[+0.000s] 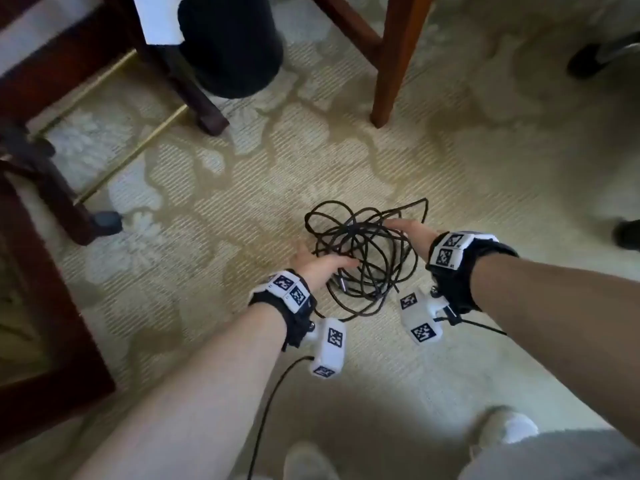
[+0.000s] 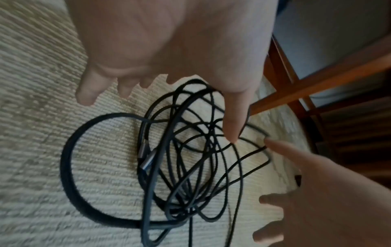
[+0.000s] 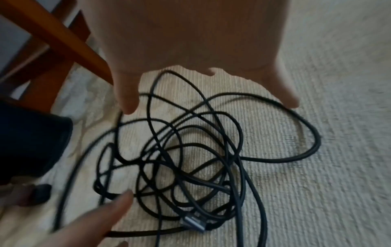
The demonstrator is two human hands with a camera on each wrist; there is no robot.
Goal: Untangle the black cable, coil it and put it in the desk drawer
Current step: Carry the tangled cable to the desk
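Note:
The black cable [image 1: 363,261] lies in a loose tangle of loops on the pale patterned carpet. A metal plug [image 2: 146,160] shows within the tangle, also seen as the plug [image 3: 192,220]. My left hand [image 1: 325,266] reaches over the tangle's left side with its fingers spread and straight, holding nothing. My right hand [image 1: 407,230] hovers at the tangle's far right edge, also spread with nothing held. In the left wrist view my left hand's thumb [image 2: 232,128] points down onto the strands of the cable [image 2: 180,167]. No desk drawer is in view.
A black cylindrical bin [image 1: 228,43] stands beyond the cable. A reddish wooden leg [image 1: 384,64] rises to its right and dark chair legs [image 1: 194,91] with brass bars to its left. Dark wooden furniture [image 1: 41,323] lines the left edge. My pale shoes [image 1: 509,427] are near.

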